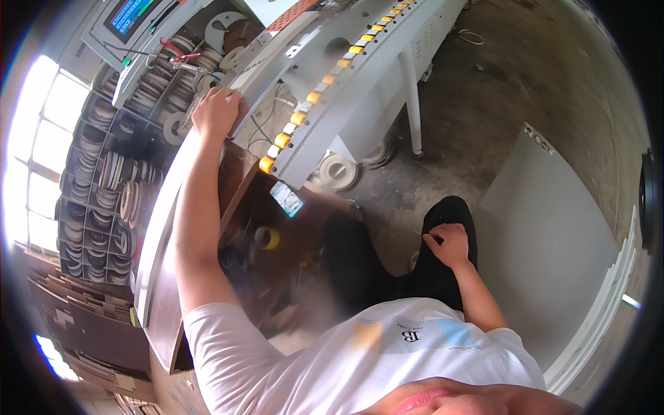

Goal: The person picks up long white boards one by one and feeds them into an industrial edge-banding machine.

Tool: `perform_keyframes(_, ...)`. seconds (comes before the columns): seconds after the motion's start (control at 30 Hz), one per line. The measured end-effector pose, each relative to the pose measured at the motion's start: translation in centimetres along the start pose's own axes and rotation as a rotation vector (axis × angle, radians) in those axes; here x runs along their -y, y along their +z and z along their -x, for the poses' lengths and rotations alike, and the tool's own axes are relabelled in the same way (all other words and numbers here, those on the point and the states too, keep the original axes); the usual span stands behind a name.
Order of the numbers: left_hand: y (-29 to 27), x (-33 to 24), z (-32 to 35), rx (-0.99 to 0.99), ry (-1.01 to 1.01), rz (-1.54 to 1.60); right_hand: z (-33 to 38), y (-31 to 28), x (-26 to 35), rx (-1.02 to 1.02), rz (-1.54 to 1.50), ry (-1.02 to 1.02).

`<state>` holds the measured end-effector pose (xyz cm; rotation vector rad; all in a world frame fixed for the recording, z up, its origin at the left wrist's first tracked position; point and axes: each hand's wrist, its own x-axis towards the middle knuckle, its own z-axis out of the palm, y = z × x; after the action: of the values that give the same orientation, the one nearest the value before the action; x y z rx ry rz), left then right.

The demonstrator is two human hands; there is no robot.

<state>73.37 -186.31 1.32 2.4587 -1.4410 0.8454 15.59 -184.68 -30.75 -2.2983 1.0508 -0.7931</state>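
Grey machine (pixel 377 79), one; hands (pixel 217 113), two

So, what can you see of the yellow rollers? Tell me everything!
The rollers are yellow, rounded and smooth-looking, perhaps plastic or rubber. They sit spaced out in one slanting row along the edge of the grey beam, from its near end to the picture's top. The nearer ones look bigger. Nothing lies on them, and neither the left hand nor the right hand touches them. I can't tell whether they're turning.
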Motion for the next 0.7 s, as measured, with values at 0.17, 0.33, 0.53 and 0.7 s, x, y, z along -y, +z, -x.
perform_keyframes(0.17, 2.1, 1.3, -0.6, -0.043, 0.082, 0.09, 0.3, -0.5, -0.1, -0.001, -0.006, 0.031)
perform_keyframes(0.33, 4.3, 3.2, -2.2, 0.189, -0.065, 0.112, 0.1, -0.2, -0.2, -0.028, -0.032, 0.016)
perform_keyframes(0.53, 5.3, 4.2, -2.8, 0.219, -0.06, 0.082, -0.7, -0.5, 0.5, -0.022, -0.038, 0.019)
perform_keyframes(0.7, 5.1, 0.3, -4.9, 0.266, -0.096, 0.047, -0.7, -0.4, 0.5, -0.04, -0.047, 0.013)
